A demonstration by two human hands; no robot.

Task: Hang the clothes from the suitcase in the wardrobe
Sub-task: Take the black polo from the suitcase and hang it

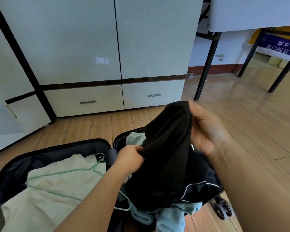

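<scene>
A black suitcase lies open on the floor in front of me. Above its right half I hold up a black garment. My left hand grips the cloth's left edge. My right hand pinches its upper right edge. In the left half lies a pale green garment with a thin green hanger on top. Light blue cloth and a second green hanger lie in the right half under the black garment. The white wardrobe stands behind the suitcase, its two front doors closed.
Two drawers with metal handles run along the wardrobe's base. A white door panel stands ajar at far left. Black table legs stand at right on the wooden floor. A suitcase wheel sticks out at lower right.
</scene>
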